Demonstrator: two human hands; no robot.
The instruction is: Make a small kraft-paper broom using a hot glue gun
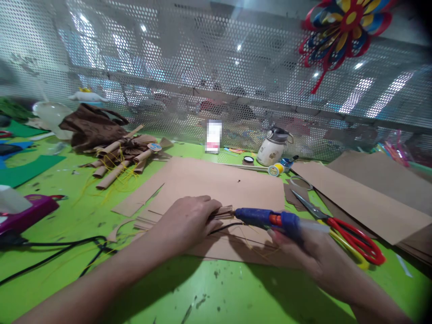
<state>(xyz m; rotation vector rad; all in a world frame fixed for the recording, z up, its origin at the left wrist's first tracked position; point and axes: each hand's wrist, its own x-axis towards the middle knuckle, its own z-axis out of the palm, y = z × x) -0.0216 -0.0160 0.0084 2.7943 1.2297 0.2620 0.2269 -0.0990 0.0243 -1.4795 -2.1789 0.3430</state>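
Observation:
My left hand (187,221) lies palm down with its fingers curled over a small bundle of brown paper strips (222,212), pressing it onto a brown paper sheet (219,182). My right hand (305,247) grips a blue glue gun (270,219) with an orange trigger. The gun lies level, and its nozzle points left at the end of the bundle, almost touching it. A black cord runs from under the left hand's fingers toward the gun.
Red and yellow scissors (347,236) lie just right of the gun. More brown paper sheets (364,198) sit at the right. Rolled brown paper tubes (118,162), a white jar (272,150), tape rolls (278,169) and a black cable (57,252) lie on the green table (202,292). A perforated metal screen (189,67) stands behind.

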